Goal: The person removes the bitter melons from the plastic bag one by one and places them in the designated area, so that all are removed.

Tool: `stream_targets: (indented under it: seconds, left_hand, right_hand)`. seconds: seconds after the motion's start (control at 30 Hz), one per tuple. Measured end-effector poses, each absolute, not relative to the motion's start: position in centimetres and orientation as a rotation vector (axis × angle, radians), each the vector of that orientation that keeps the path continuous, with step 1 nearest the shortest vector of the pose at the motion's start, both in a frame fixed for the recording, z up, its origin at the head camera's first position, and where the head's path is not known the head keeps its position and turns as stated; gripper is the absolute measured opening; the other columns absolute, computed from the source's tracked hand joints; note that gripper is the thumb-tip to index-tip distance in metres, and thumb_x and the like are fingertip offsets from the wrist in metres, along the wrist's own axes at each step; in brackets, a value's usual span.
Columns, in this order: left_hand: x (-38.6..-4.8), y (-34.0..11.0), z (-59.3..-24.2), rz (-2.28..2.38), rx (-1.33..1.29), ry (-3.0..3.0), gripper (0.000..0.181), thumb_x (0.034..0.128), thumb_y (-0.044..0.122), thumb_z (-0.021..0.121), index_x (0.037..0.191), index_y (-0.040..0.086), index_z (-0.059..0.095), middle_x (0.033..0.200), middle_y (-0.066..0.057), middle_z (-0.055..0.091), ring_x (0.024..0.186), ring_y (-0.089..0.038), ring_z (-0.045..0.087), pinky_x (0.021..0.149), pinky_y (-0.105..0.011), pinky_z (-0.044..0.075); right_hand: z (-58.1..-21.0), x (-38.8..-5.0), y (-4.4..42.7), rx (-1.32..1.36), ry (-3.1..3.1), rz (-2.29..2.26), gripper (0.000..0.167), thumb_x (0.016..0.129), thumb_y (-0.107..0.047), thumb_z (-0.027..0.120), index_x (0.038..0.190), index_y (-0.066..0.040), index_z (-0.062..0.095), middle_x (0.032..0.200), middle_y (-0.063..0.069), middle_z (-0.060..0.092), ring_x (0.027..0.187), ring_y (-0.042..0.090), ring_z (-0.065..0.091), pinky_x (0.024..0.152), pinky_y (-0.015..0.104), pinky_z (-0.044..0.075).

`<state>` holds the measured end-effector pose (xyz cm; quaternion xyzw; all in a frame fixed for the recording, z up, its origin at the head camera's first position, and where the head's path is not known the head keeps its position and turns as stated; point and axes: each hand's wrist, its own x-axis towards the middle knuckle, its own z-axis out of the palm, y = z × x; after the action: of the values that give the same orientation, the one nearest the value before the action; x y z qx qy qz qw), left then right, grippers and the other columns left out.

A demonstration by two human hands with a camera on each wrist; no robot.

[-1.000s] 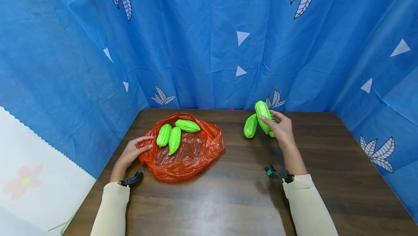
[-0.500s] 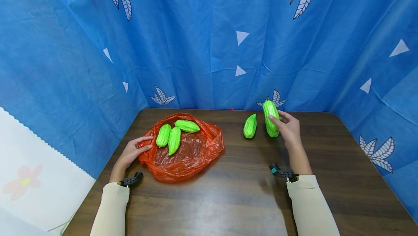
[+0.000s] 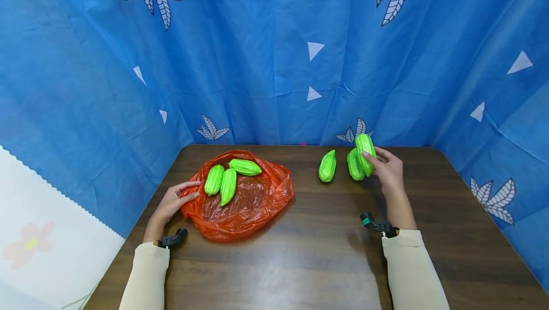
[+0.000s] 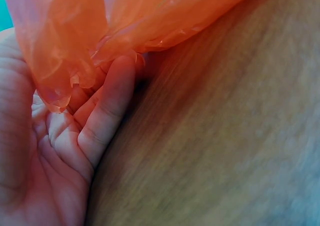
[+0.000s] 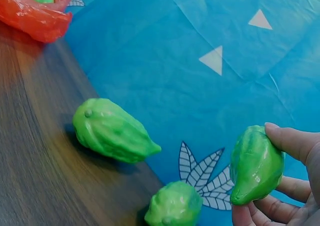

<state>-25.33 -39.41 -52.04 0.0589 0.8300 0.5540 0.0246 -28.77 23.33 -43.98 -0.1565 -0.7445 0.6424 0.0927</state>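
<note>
My right hand (image 3: 391, 173) pinches a bright green, ridged bitter melon (image 3: 365, 154) between thumb and fingers, above the table's far right part. In the right wrist view, the held bitter melon (image 5: 256, 167) points its narrow tip downward. Just left of it a second bitter melon (image 3: 354, 165) stays partly hidden behind it in the head view. Further left lies another bitter melon (image 3: 328, 166). My left hand (image 3: 171, 201) grips the rim of a red plastic bag (image 3: 246, 222), with bag film (image 4: 60, 41) between thumb and fingers. Inside the spread bag lie three bitter melons (image 3: 228, 187).
A dark wooden table (image 3: 309, 234) carries everything. Blue curtain (image 3: 274, 53) with leaf prints hangs along the back and sides, meeting the far table edge. White flowered cloth (image 3: 38, 234) hangs on the left. Black wrist cameras (image 3: 173, 238) sit on both forearms.
My right hand has moved to the right with its bitter melon, passing over the one lying beneath and uncovering its left side. The left hand and bag stay in place.
</note>
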Motion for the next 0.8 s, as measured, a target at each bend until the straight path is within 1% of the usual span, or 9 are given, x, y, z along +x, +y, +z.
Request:
stream_targets:
  seconds: [0.1,0.3,0.43,0.6,0.67,0.8]
  left_hand:
    - [-25.5,-39.5,-52.0,1.702,0.183,2.568,0.05,0.0983,0.026,0.069,0.142,0.004,0.058,0.147,-0.027,0.048,0.097,-0.009,0.069,0.08,-0.028,0.059]
    - [-25.5,-39.4,-51.8,1.706,0.171,2.548,0.051,0.0977,0.026,0.07,0.142,0.004,0.058,0.148,-0.024,0.048,0.097,-0.009,0.069,0.08,-0.028,0.059]
    - [-25.4,-39.3,-51.5,1.706,0.188,2.557,0.05,0.0984,0.024,0.069,0.142,0.002,0.057,0.147,-0.027,0.047,0.096,-0.009,0.069,0.078,-0.027,0.059]
    - [-25.3,-39.3,-51.4,1.689,0.186,2.591,0.05,0.098,0.025,0.07,0.141,0.003,0.058,0.148,-0.026,0.048,0.1,-0.004,0.066,0.079,-0.025,0.058]
    - [-25.3,-39.4,-51.5,1.686,0.187,2.6,0.051,0.098,0.026,0.07,0.141,0.003,0.058,0.148,-0.026,0.048,0.102,-0.002,0.064,0.08,-0.025,0.058]
    - [-25.3,-39.4,-51.7,1.699,0.186,2.589,0.05,0.0984,0.025,0.069,0.142,0.002,0.058,0.148,-0.026,0.048,0.102,-0.003,0.065,0.081,-0.025,0.058]
  right_hand:
    - [-44.5,-28.7,23.8,-0.503,-2.219,1.901,0.078,0.088,-0.049,0.076,0.151,-0.011,0.049,0.145,0.017,0.053,0.096,0.007,0.058,0.067,0.018,0.054]
    - [-45.5,-28.8,25.0,-0.558,-2.206,1.912,0.078,0.089,-0.049,0.075,0.152,-0.01,0.048,0.147,0.018,0.052,0.096,0.007,0.057,0.068,0.019,0.053]
    - [-46.0,-28.8,25.6,-0.596,-2.213,1.898,0.079,0.089,-0.05,0.074,0.153,-0.01,0.047,0.147,0.019,0.052,0.096,0.006,0.057,0.069,0.019,0.053]
    - [-46.7,-28.9,26.2,-0.625,-2.229,1.895,0.08,0.09,-0.049,0.073,0.153,-0.009,0.045,0.147,0.02,0.052,0.094,0.007,0.057,0.069,0.02,0.054]
    - [-46.9,-28.9,26.4,-0.633,-2.239,1.889,0.08,0.09,-0.049,0.073,0.154,-0.008,0.045,0.147,0.02,0.051,0.096,0.008,0.057,0.069,0.02,0.054]
    - [-47.2,-29.0,26.6,-0.65,-2.245,1.88,0.08,0.09,-0.05,0.073,0.153,-0.009,0.046,0.147,0.019,0.051,0.1,0.011,0.056,0.068,0.02,0.054]
